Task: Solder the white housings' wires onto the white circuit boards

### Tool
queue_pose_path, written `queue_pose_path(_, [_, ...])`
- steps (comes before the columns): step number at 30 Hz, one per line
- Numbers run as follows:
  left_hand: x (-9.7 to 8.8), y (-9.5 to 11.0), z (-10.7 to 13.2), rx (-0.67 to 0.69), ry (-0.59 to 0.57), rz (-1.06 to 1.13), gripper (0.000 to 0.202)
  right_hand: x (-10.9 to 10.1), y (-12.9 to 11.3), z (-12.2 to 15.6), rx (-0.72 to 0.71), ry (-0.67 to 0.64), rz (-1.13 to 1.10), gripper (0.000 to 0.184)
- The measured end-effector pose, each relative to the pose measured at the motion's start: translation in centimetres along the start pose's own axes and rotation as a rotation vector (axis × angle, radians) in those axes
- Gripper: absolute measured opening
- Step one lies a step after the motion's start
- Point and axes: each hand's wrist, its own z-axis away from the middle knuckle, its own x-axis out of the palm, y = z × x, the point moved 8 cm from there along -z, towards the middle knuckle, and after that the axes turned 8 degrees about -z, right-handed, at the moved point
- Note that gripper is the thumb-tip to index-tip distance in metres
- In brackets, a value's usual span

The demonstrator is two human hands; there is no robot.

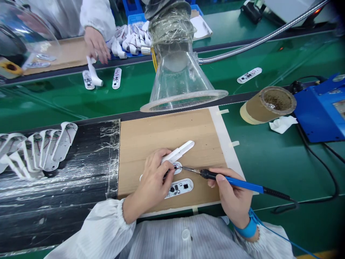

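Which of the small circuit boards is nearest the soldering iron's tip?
The circuit board on the cardboard, just below the soldering iron tip; the others lie far off on the green belt.

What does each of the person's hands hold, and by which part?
The right hand holds a soldering iron by its blue handle, like a pen. The left hand holds a white plastic piece by its near end, pressed on the board.

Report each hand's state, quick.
Left hand: closed on the white plastic housing, pinning it to the cardboard mat.
Right hand: closed on the soldering iron.
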Motion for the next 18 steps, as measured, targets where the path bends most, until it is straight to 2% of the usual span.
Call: queue_pose_path(18, [0.14,0.0,0.0,0.024,0.0,-0.023,0.014,0.07,0.1,-0.09,0.023,0.005,0.002,0.013])
